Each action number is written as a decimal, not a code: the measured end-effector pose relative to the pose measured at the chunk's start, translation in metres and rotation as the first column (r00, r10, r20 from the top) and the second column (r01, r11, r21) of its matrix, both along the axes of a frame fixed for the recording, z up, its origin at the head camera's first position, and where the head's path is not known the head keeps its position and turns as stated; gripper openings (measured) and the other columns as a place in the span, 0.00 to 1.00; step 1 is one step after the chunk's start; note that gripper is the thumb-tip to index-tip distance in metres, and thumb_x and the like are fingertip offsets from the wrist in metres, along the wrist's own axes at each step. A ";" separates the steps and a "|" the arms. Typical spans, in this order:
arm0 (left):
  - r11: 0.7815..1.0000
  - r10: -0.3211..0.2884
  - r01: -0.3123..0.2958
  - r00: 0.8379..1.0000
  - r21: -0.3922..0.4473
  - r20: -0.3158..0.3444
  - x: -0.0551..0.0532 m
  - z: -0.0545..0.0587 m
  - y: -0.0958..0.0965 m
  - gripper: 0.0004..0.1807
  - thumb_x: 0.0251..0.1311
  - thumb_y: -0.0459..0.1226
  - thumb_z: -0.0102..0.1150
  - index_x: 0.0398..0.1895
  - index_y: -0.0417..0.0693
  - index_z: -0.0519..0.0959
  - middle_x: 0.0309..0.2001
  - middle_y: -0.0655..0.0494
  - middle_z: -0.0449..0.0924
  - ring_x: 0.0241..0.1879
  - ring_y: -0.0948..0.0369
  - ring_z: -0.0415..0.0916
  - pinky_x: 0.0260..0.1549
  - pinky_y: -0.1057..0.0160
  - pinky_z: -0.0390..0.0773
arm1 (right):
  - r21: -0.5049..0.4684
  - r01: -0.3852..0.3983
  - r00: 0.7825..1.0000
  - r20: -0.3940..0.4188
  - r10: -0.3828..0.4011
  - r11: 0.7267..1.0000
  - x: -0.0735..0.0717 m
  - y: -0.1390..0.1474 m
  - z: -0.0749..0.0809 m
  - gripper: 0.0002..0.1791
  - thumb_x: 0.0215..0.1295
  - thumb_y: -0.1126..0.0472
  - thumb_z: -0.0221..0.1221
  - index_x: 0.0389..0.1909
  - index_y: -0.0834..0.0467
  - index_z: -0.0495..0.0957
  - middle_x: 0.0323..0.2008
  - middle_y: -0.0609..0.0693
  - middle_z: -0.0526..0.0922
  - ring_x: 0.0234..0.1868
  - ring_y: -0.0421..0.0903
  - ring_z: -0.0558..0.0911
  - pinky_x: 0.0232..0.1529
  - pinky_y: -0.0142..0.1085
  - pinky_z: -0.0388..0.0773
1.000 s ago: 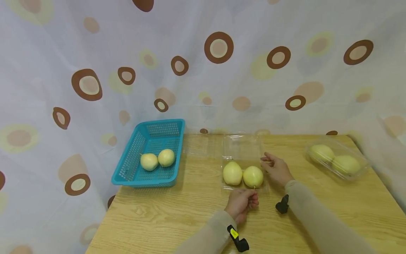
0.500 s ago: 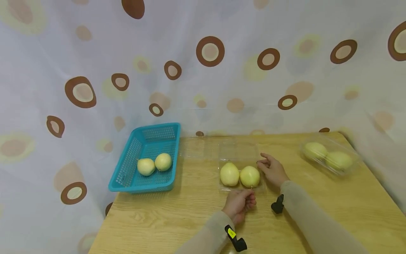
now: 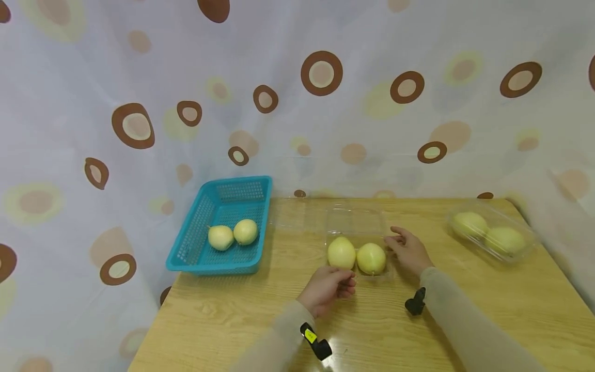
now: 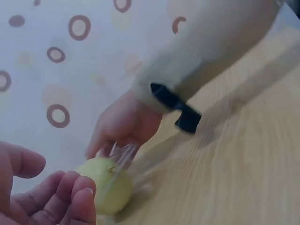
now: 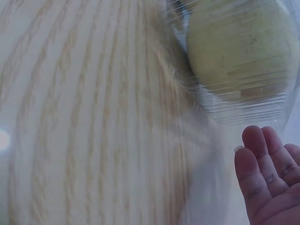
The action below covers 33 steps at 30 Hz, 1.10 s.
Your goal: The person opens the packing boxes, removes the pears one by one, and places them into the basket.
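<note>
Two pale yellow-green pears, a left one and a right one, sit side by side in a clear plastic clamshell box, its lid folded back behind them. In front of the left pear is my left hand; the left wrist view shows its thumb and loosely bent fingers apart, with nothing between them. My right hand is at the box's right side. In the right wrist view its fingers are extended close beside the clear ribbed wall.
At the left a blue plastic basket holds two more pears. Another clear box with two pears stands on the right of the wooden table. A patterned curtain hangs behind.
My left hand has moved left, from in front of the right pear with its stem at the fingertips to in front of the left pear. The right hand stays by the box's right side.
</note>
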<state>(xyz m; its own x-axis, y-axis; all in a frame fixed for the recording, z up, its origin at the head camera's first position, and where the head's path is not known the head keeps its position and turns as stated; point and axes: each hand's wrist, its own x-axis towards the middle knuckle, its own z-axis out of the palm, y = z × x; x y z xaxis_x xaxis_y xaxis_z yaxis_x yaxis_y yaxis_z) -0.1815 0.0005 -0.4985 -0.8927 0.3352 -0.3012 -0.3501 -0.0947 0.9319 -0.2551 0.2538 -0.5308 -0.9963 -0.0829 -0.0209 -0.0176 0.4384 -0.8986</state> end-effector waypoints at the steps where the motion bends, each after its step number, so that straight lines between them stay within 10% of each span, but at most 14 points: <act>1: 0.999 -0.010 0.008 0.999 -0.036 -0.040 -0.003 0.004 -0.004 0.17 0.65 0.37 0.56 0.46 0.28 0.77 0.31 0.50 0.81 0.29 0.60 0.80 0.32 0.65 0.80 | -0.006 0.001 1.000 0.002 -0.001 1.000 0.000 0.001 0.000 0.39 0.71 0.42 0.49 0.73 0.62 0.54 0.54 0.65 0.76 0.46 0.56 0.81 0.42 0.44 0.81; 6: 0.949 -0.101 0.011 0.957 -0.314 -0.271 -0.018 0.025 -0.023 0.17 0.66 0.41 0.57 0.50 0.35 0.78 0.38 0.48 0.81 0.37 0.55 0.80 0.39 0.57 0.80 | -0.032 -0.001 1.000 0.003 0.001 0.999 0.000 0.002 0.001 0.36 0.72 0.45 0.50 0.72 0.62 0.55 0.54 0.65 0.76 0.47 0.57 0.81 0.43 0.46 0.81; 12: 0.730 -0.302 -0.108 0.834 -0.674 -0.461 -0.036 0.034 -0.034 0.21 0.65 0.45 0.59 0.56 0.44 0.76 0.41 0.57 0.79 0.40 0.62 0.75 0.39 0.64 0.76 | -0.026 -0.005 1.000 0.023 0.006 1.000 0.005 0.005 0.001 0.36 0.72 0.46 0.51 0.71 0.65 0.57 0.53 0.65 0.75 0.46 0.57 0.81 0.41 0.44 0.81; 21: 0.355 -0.580 -0.184 0.725 -0.917 -0.371 -0.053 0.038 -0.025 0.35 0.61 0.54 0.60 0.69 0.55 0.65 0.61 0.52 0.69 0.57 0.56 0.71 0.53 0.57 0.74 | -0.006 -0.029 0.999 0.014 0.029 1.000 0.015 0.010 0.003 0.36 0.71 0.43 0.51 0.68 0.66 0.61 0.51 0.66 0.77 0.44 0.56 0.82 0.38 0.42 0.82; 29: 0.182 -0.693 -0.224 0.662 -0.957 -0.286 -0.069 0.038 -0.006 0.38 0.56 0.56 0.64 0.69 0.57 0.66 0.59 0.53 0.73 0.55 0.57 0.73 0.53 0.59 0.74 | -0.009 -0.042 0.999 -0.005 0.042 0.999 0.023 0.014 0.006 0.32 0.72 0.47 0.51 0.67 0.66 0.63 0.49 0.66 0.78 0.43 0.56 0.83 0.38 0.41 0.82; 33: 0.146 -0.710 -0.252 0.647 -0.957 -0.279 -0.076 0.029 0.003 0.42 0.50 0.59 0.68 0.68 0.59 0.66 0.55 0.55 0.76 0.53 0.58 0.74 0.52 0.59 0.74 | -0.022 -0.043 0.999 0.000 0.043 0.999 0.022 0.014 0.003 0.30 0.72 0.48 0.52 0.64 0.67 0.66 0.46 0.65 0.79 0.40 0.55 0.83 0.35 0.40 0.82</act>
<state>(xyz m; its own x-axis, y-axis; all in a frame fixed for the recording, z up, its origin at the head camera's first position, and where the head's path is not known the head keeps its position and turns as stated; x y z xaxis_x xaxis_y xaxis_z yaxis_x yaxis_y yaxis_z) -0.2577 0.0036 -0.4694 -0.8786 0.4754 -0.0464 0.4686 0.8766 0.1095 -0.2332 0.2679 -0.5279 -0.9918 -0.1262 -0.0187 -0.0360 0.4173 -0.9081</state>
